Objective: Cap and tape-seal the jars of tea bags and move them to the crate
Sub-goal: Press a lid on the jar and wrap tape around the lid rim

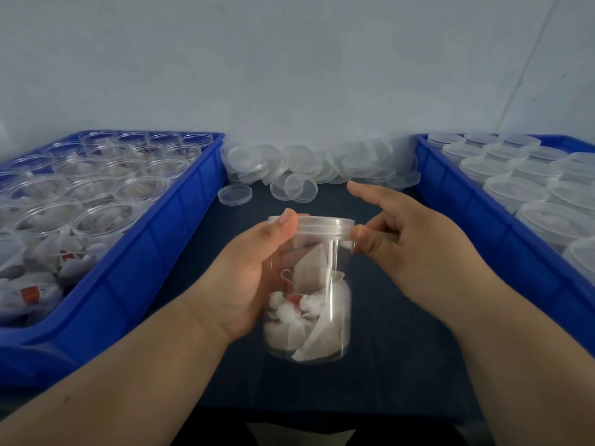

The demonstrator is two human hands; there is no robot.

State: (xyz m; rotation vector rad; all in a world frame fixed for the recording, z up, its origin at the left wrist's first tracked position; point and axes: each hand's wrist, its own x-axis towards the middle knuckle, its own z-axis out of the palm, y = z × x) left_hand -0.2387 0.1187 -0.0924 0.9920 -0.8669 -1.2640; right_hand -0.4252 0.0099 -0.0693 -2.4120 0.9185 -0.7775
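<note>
Mid-desk, the jar (309, 284) is gripped by the left hand (251, 272), its lid (322, 225) pressed at the rim by the thumb of the loosely spread right hand (412, 233). No tape is seen. Open jars are left in the left-edge crate (180, 220); capped ones are packed in the right-edge crate (467, 201).

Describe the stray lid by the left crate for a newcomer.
Find the left blue crate of open jars. Just off its far right corner lies one clear lid on the dark table. Unlike the heaped lids behind, it sits alone.
</note>
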